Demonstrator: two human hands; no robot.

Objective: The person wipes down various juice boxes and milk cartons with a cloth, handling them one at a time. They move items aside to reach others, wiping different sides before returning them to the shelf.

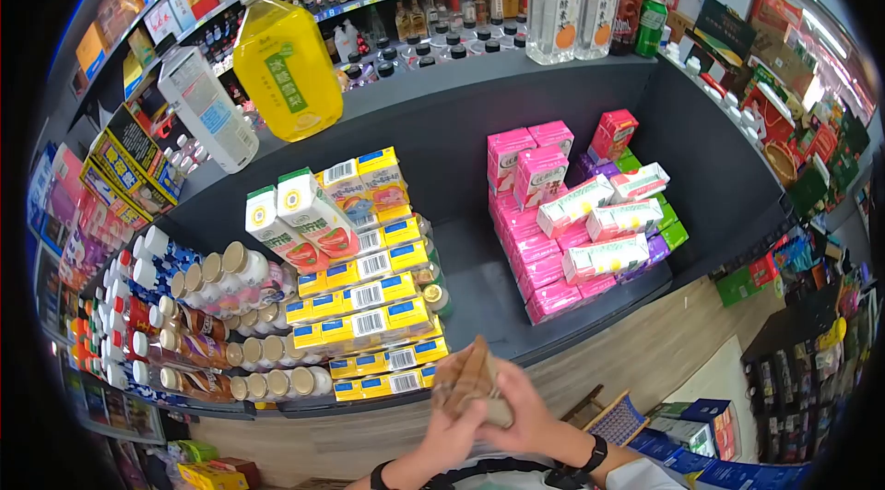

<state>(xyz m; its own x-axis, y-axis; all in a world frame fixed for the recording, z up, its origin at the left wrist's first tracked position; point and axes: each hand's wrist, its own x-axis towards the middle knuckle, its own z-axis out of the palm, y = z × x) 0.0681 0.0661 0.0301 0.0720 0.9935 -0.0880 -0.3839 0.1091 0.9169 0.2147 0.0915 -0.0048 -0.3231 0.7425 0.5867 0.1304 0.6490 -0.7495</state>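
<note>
Both hands are together at the bottom centre, in front of the dark shelf's front edge. A crumpled brown cloth or paper piece [470, 381] is between them. My left hand [454, 435] grips its lower left side with the fingers wrapped round it. My right hand [524, 412] holds its right side. Nearest to the hands are stacked yellow cartons [369, 324] with barcodes, to the upper left. Farther off to the upper right, pink cartons [530, 250] stand in a stack, with white cartons [604, 257] lying on and beside them.
Capped bottles [207, 342] fill the shelf's left part. On the upper ledge [406, 89] stand a large yellow bottle [286, 66], a white carton [207, 107], clear bottles [558, 6] and a green can [651, 27]. A blue woven stool [619, 420] is at the lower right.
</note>
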